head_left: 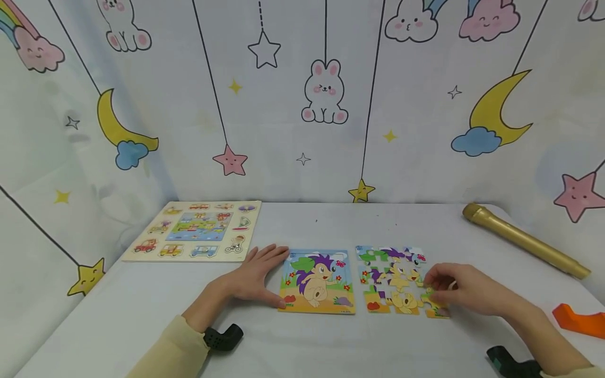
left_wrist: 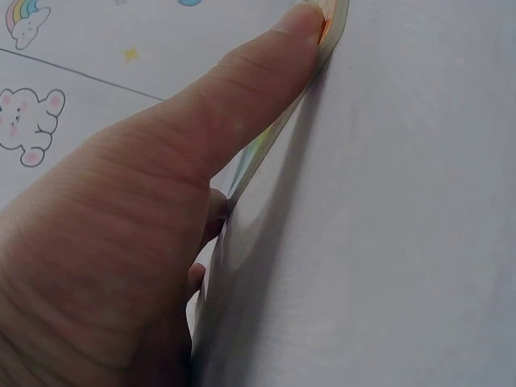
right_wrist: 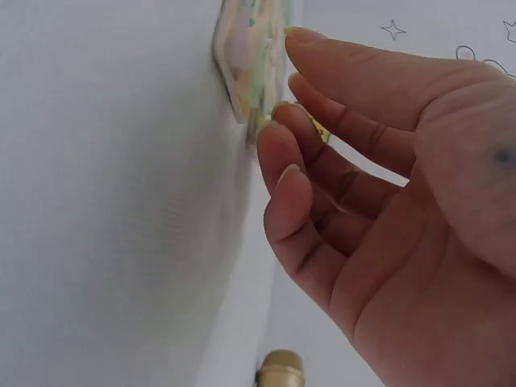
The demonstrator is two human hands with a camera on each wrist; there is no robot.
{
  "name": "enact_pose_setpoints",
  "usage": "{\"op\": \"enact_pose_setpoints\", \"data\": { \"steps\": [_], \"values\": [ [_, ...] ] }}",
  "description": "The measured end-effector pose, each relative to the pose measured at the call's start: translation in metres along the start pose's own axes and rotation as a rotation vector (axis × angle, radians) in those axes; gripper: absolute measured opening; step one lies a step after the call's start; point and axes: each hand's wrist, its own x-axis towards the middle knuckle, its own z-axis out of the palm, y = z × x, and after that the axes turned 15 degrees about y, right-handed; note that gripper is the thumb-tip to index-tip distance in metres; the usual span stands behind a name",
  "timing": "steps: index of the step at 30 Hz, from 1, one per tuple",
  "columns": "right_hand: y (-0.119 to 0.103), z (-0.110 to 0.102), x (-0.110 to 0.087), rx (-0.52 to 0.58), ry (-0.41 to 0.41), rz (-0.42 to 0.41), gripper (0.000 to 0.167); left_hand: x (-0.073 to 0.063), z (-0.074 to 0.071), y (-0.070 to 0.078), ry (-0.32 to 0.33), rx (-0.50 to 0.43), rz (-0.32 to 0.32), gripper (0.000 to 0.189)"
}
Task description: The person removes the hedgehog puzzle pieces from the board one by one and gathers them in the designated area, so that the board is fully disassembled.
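Note:
A square hedgehog picture board (head_left: 316, 283) lies on the white table, with my left hand (head_left: 257, 275) at its left side. The left fingers touch its upper left corner and the thumb presses its lower left corner. To the right lie jigsaw pieces (head_left: 399, 275) with the same purple hedgehog picture, small gaps showing between several of them. My right hand (head_left: 465, 289), its fingers curled, pinches a yellow-green puzzle piece (head_left: 437, 312) at their lower right. In the right wrist view the curled fingers (right_wrist: 278, 153) partly hide the contact.
A larger vehicle puzzle board (head_left: 246, 210) lies at the back left. On the right are a gold microphone (head_left: 524, 239) and an orange curved object (head_left: 581, 321). A cartoon-printed curtain (head_left: 283, 115) hangs behind the table (head_left: 331, 346).

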Motion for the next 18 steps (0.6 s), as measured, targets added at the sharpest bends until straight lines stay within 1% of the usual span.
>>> {"op": "enact_pose_setpoints", "data": {
  "steps": [2, 4, 6, 11, 14, 18],
  "values": [
    [-0.001, -0.002, -0.001, -0.033, 0.022, -0.011, 0.025, 0.000, 0.000, 0.000, 0.001, 0.001, 0.000, 0.110],
    [-0.002, -0.006, -0.003, -0.052, 0.020, -0.012, 0.030, 0.000, 0.000, 0.000, 0.002, 0.001, 0.001, 0.110],
    [-0.002, -0.009, -0.005, -0.051, 0.001, -0.008, 0.034, 0.000, 0.001, -0.001, 0.002, -0.001, 0.001, 0.110],
    [0.000, -0.012, -0.008, -0.046, -0.075, 0.040, 0.045, 0.000, 0.001, 0.000, -0.001, -0.003, -0.003, 0.110],
    [0.000, -0.012, -0.008, -0.060, -0.094, 0.064, 0.047, 0.000, 0.001, 0.000, -0.003, -0.003, -0.003, 0.110],
    [-0.001, -0.011, -0.008, -0.095, -0.088, 0.058, 0.044, 0.000, 0.000, 0.000, -0.001, -0.002, 0.003, 0.110]
  ]
}}
